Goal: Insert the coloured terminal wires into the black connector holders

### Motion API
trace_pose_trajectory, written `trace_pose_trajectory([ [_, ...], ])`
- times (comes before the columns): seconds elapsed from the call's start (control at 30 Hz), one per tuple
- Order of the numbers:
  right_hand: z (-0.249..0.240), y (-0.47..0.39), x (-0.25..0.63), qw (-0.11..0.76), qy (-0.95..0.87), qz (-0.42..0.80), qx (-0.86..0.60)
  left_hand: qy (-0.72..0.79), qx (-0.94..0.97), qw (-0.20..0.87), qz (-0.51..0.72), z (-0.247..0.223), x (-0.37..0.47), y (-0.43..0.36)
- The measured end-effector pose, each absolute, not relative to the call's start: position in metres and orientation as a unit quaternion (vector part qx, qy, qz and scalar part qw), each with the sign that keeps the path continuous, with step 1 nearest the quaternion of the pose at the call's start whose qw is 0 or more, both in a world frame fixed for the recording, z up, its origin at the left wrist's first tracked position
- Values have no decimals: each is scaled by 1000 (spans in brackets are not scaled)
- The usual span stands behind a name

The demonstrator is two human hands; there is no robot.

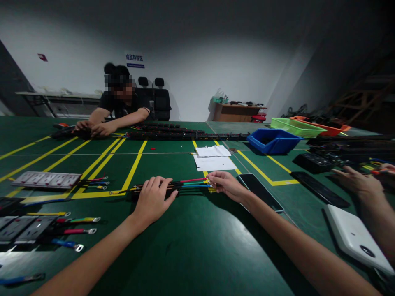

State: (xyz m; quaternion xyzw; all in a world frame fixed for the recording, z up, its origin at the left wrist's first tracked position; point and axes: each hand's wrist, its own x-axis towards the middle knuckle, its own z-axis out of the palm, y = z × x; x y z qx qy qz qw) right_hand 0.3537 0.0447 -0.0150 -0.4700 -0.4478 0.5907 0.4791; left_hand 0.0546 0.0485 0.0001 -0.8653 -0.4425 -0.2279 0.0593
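A wire harness point(189, 186) with red, green and blue wires lies across the green table in front of me. My left hand point(155, 194) is closed over its black-sleeved part, palm down. At the harness's right end, my right hand point(224, 184) pinches the wire ends, where a bit of yellow shows. The fingertips partly cover the terminals there. A lead with a ring terminal point(115, 192) sticks out to the left of my left hand. Just beyond my right wrist lies a dark-screened phone point(262, 191).
Socket strips point(47, 180) with ring-terminal leads lie at left. White papers point(214, 158) and a blue bin point(273, 140) are farther back. A co-worker point(120, 107) handles dark parts across the table. Another person's hand point(359, 181) is at right, near a white device point(354, 234).
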Motion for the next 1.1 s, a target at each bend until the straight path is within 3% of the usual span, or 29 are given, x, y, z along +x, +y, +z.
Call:
trace_pose_trajectory([
  [0.57,-7,39,361,445,-506,596,-437,-443,-866,47,-226,1,55,47],
  [1.1,-17,41,355,488,-491,545,-474,-443,-867,72,-215,1,55,48],
])
